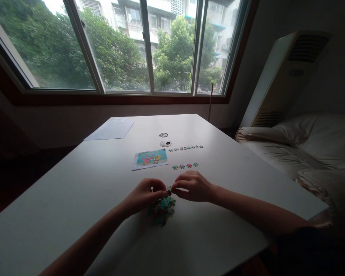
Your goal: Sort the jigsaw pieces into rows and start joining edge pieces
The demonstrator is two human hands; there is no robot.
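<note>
"As you scan the counter (83,199) from the left, what comes first?"

"Printed paper (110,129), flat near the far left corner. Next, your left hand (146,191): fingers curled, thumb and fingertips drawn together beside small pieces (169,191). Too small to tell whether it grips one. Beyond it, a picture sheet (145,161), cartoon figures on blue."

"And the puzzle heap (162,211)?"

"On your near side, just below the left fingertips. Mostly turquoise, pieces overlapping. The small pieces sit at its far edge, between your two hands."

"Your right hand (193,187)?"

"Comes in from the right, fingers bent, tips almost meeting the thumb at those same pieces. Cannot tell if it holds any. Farther off from you, two rows: nearer row (189,165), four pieces set apart; farther row (189,147), more pieces, closer together."

"Past the counter's right edge?"

"Pale sofa (261,143); behind it, a tall vented unit (270,73), wall side."
</note>
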